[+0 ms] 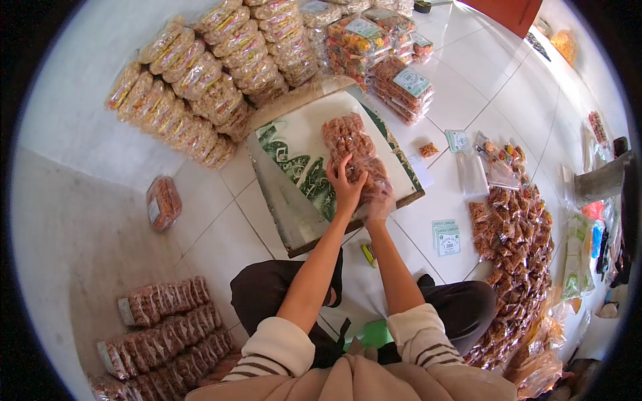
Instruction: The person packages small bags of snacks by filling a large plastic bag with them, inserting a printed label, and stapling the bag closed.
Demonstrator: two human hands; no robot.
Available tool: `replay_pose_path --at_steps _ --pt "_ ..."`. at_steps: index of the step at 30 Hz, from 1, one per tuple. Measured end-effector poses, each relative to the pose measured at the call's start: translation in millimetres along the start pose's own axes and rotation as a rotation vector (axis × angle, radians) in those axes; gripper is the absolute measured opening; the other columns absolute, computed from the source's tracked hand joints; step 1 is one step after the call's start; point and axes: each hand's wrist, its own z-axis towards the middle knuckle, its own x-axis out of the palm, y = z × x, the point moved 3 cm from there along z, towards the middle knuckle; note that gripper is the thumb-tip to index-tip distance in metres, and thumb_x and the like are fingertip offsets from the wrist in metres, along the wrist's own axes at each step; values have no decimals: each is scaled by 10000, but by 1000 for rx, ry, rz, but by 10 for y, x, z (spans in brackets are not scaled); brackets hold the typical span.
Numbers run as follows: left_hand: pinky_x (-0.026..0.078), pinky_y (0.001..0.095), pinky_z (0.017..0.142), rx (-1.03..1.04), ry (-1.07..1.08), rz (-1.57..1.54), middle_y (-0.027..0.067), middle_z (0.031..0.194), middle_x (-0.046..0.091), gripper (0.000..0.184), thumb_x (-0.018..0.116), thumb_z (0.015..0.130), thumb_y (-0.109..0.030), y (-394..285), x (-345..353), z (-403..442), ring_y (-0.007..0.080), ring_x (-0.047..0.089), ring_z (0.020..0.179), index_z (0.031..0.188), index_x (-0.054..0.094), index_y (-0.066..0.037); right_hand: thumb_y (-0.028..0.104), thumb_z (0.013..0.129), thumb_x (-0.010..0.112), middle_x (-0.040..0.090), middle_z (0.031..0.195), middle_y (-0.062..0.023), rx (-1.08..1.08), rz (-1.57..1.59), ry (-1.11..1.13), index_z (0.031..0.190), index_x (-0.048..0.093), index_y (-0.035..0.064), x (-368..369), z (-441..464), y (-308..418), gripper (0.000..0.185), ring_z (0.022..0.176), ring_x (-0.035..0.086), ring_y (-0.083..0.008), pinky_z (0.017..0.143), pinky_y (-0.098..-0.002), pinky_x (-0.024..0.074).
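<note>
A clear plastic pack of brown crunchy snacks (349, 134) lies on a low white board (304, 130) with green print, between my knees and the wall. My left hand (346, 186) grips the left side of the pack, thumb and fingers curled over the plastic. At the pack's near right end is my right hand (380, 204), touching the plastic; its fingers are smeared by motion. A small yellow-green stapler-like tool (368, 254) lies on the tiles just below my right wrist.
Stacked snack packs (227, 57) line the wall at the back left. Labelled packs (402, 87) stand behind the board. On the right lies a large heap of small brown snack sachets (515, 260), near paper labels (446, 238). Long packs (160, 334) lie at the lower left.
</note>
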Motion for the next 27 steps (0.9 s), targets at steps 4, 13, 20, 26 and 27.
replay_pose_path --at_steps 4,13,20,26,27 --pt "200 503 972 6 26 -5 190 1317 94 497 650 745 -289 20 19 32 368 113 1224 1192 453 -198 -28 767 476 490 1022 -146 -333 -242 -36 1071 526 5 28 -30 267 310 882 532 -263 739 -361 443" --pt "149 542 956 66 47 139 228 1311 114 454 593 790 -281 59 79 26 386 102 1229 1217 446 -232 -51 814 427 471 1079 -157 -636 -606 -2 1157 459 78 -27 -230 571 368 948 488 -295 796 -368 428" --pt "119 563 959 75 15 177 227 1314 112 423 562 811 -320 17 87 19 386 109 1239 1213 451 -246 -10 810 502 548 950 -132 -410 -364 -19 1054 509 19 -17 -212 590 245 879 545 -244 765 -322 443" --pt "114 572 956 72 22 198 229 1314 115 423 555 813 -336 51 103 26 386 116 1236 1213 452 -249 54 828 513 560 850 -114 -620 -388 -19 960 557 20 49 -37 646 144 805 555 -242 738 -308 437" --pt "118 565 958 84 19 213 230 1313 117 424 554 814 -335 57 102 29 387 119 1234 1215 450 -248 42 821 517 565 831 -111 -563 -324 12 938 566 21 63 -18 648 128 791 559 -237 736 -307 436"
